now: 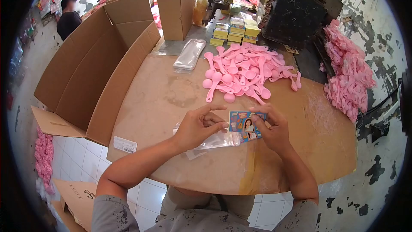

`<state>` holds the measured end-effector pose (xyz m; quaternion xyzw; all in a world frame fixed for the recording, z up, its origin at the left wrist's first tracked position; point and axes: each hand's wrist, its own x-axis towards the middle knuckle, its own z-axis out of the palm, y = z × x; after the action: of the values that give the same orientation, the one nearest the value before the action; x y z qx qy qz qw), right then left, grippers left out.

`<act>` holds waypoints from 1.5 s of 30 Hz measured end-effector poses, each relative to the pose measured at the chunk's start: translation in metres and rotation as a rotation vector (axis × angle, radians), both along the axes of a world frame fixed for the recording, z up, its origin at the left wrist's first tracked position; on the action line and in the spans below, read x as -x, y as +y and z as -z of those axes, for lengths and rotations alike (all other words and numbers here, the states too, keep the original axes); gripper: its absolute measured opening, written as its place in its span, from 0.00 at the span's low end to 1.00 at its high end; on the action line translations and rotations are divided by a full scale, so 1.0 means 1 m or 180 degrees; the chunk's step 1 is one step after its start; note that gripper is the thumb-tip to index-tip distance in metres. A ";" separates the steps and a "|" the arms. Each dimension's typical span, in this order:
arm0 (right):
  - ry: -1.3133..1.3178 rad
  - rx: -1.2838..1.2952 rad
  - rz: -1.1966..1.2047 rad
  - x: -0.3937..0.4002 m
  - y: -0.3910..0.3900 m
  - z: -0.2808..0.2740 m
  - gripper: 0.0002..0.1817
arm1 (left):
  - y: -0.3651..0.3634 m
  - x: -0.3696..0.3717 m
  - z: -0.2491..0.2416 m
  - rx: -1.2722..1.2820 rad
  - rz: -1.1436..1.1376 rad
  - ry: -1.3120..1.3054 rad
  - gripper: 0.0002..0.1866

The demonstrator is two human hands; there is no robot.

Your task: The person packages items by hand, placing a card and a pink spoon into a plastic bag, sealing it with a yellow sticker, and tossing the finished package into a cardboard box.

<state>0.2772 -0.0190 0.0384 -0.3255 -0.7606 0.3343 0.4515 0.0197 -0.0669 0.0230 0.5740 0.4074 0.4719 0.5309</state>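
Colourful printed cards (248, 125) are pinched between the thumb and fingers of my right hand (273, 129), above the cardboard-covered table (167, 94). Beside their left edge is my left hand (201, 125), its fingers curled and thumb near the fingertips; whether something thin is between them is too small to tell. Clear plastic bags (221, 141) lie under and between both hands. Beyond the hands is a heap of pink plastic spoons (246, 71). A stack of clear bags (189, 55) lies to the heap's upper left.
Stacks of cards (237, 29) stand behind the spoons. A large open box (122, 77) is at the left, an upright box (176, 13) behind. Bagged pink items (349, 73) hang at the right, near a dark machine (292, 15). Two people (68, 19) are in the background.
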 end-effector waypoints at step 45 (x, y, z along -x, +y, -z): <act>-0.0282 0.0903 0.0360 -0.042 0.041 0.007 0.10 | 0.003 0.002 0.003 0.0464 0.0381 -0.0104 0.20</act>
<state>0.3190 0.0219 0.0316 -0.4427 -0.7054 0.3977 0.3851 0.0177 -0.0642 0.0197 0.5494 0.3969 0.4177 0.6051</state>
